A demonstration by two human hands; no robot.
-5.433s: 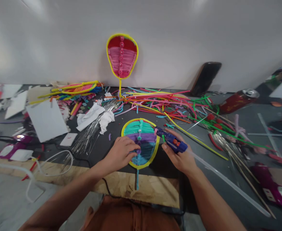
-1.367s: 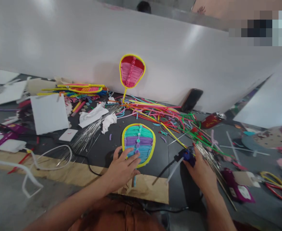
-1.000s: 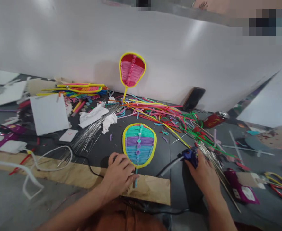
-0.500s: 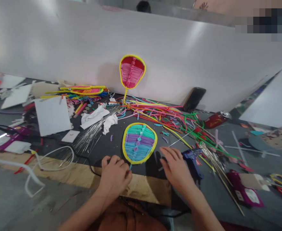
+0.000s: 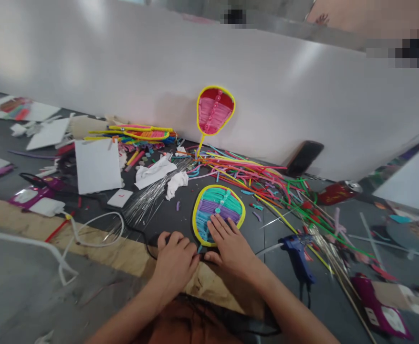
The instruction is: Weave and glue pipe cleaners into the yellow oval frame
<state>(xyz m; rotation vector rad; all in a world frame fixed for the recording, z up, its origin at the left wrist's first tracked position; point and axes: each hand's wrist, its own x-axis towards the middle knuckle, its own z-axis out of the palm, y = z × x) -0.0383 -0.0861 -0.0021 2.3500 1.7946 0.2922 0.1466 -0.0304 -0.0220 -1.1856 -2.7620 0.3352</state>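
A fan-shaped piece (image 5: 221,210) lies on the dark table in front of me, edged in yellow pipe cleaner and filled with teal, purple and blue strands. A row of small buttons runs down its middle. My right hand (image 5: 233,246) rests flat on its lower part, fingers stretched out, covering some of the buttons. Just left of its lower end, my left hand (image 5: 177,255) is curled at the table's front edge. A short teal end (image 5: 199,248) shows by its fingertips; whatever those fingers hold is hidden.
A pink and red fan (image 5: 215,111) stands upright behind, against a white partition (image 5: 152,62). Around lie loose pipe cleaners (image 5: 245,167), wires (image 5: 148,196), a blue glue gun (image 5: 298,258), a phone (image 5: 305,158), a red can (image 5: 338,192) and a white card (image 5: 98,167).
My right hand has moved left from beside the glue gun onto the teal and purple fan. My left hand keeps its curled pose. The whole view has shifted slightly.
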